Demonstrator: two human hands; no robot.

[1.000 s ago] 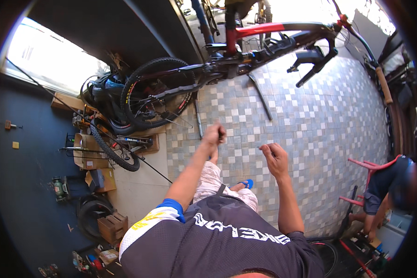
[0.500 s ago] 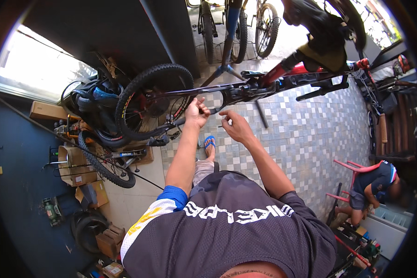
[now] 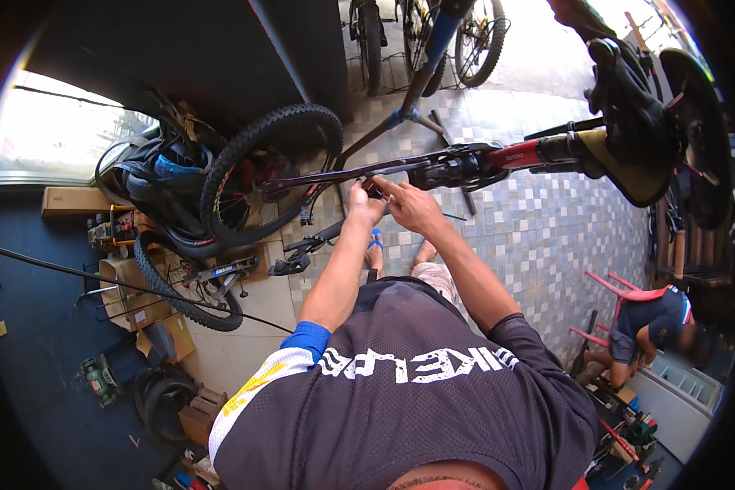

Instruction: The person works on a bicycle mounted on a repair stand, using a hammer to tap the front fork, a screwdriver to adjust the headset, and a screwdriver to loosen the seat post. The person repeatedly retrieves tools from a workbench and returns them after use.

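A bicycle frame with a red and black main section hangs across the view in front of me. My left hand is closed just below its thin dark rear stay, the fingertips around a small dark part that I cannot make out. Right beside it, my right hand has bent fingers, with the index finger reaching to the same spot. A thin dark rod sticks out past the right hand; whether the hand grips it is hidden. A black crank-like part hangs left of my forearms.
A blue work stand rises behind the frame. Wheels and another bicycle's tyre crowd the left, beside cardboard boxes. Several bicycles stand at the back. A person sits low at the right by a red chair.
My hands have come together below the rear stay, the left moving right and the right moving closer to the frame. The bicycle's red section and saddle end appear farther right.
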